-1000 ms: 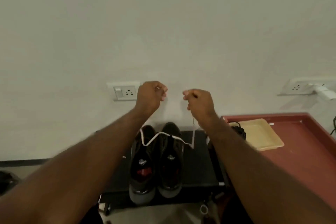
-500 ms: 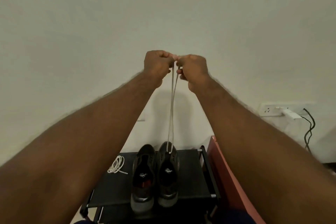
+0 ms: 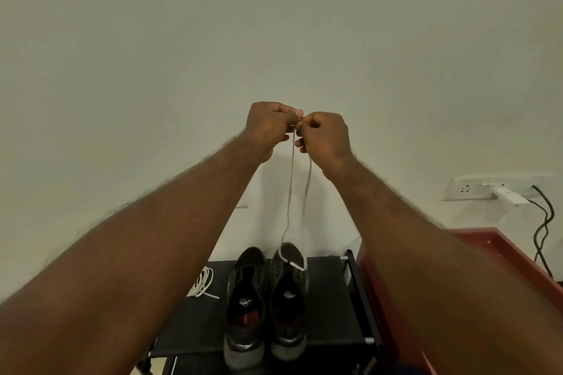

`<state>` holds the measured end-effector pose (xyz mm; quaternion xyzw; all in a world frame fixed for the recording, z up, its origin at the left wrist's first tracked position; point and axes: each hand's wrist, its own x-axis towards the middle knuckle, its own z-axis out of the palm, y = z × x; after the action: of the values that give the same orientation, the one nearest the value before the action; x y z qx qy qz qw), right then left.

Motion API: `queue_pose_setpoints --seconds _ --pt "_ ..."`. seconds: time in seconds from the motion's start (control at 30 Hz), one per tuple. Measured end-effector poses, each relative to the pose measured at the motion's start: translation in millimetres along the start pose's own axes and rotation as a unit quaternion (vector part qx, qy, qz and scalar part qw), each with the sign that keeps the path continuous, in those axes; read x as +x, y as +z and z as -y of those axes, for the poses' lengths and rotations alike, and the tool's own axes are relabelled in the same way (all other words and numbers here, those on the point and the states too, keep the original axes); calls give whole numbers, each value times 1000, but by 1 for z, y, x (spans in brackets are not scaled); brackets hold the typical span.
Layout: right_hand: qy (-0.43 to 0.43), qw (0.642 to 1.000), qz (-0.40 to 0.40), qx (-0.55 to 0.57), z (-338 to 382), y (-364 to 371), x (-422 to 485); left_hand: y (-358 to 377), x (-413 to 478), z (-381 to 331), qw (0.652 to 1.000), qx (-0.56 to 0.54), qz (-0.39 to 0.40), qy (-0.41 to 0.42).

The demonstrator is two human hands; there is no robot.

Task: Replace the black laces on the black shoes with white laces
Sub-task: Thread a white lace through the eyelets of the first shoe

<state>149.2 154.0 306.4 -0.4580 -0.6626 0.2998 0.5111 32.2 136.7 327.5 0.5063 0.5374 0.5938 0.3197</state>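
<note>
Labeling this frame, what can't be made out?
Head view:
- Ends of the lace: hidden inside the left hand and right hand.
- Eyelets on the laced shoe: too small and dark.
- Rack: front cut by the bottom edge, left side behind the left forearm.

The left-hand shoe (image 3: 243, 277) and right-hand shoe (image 3: 289, 289) are black with grey heels (a red patch shows on the left-hand insole, a small white logo on both). The hanging lace (image 3: 290, 192) is white, the coiled lace (image 3: 201, 281) too. The rack (image 3: 329, 298) is black, the wall (image 3: 274, 24) plain pale cream, the socket (image 3: 466, 189) white, its cable (image 3: 547, 216) black, the side surface (image 3: 499, 240) red.
</note>
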Motion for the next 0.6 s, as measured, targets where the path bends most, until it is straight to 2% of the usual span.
queue_pose_setpoints --seconds 0.07,0.13,0.17,0.2,0.23,0.27,0.33,0.37,0.47,0.6 --pt "46 999 21 15 -21 3 5 6 8 20 999 1 -32 -16" --pt "93 995 19 18 -53 5 6 9 13 52 995 -26 -68 -67" --pt "93 995 8 -29 -73 6 5 11 14 75 993 14 -86 -74" --pt "78 993 0 -88 -93 8 3 10 14 96 987 124 -83 -50" --pt "64 988 5 -139 -116 11 -3 9 10 123 951 306 -49 -5" --pt "57 983 29 -172 -138 16 -12 10 2 149 893 449 0 32" --pt "83 963 118 -227 -188 32 -37 15 -21 201 790 597 129 47" --pt "120 949 161 -244 -212 41 -52 18 -31 224 768 614 181 16" --pt "226 928 217 -200 -272 60 -99 21 -42 284 767 591 233 -92" --pt "307 928 177 -115 -312 74 -135 22 -48 329 789 541 254 -146"
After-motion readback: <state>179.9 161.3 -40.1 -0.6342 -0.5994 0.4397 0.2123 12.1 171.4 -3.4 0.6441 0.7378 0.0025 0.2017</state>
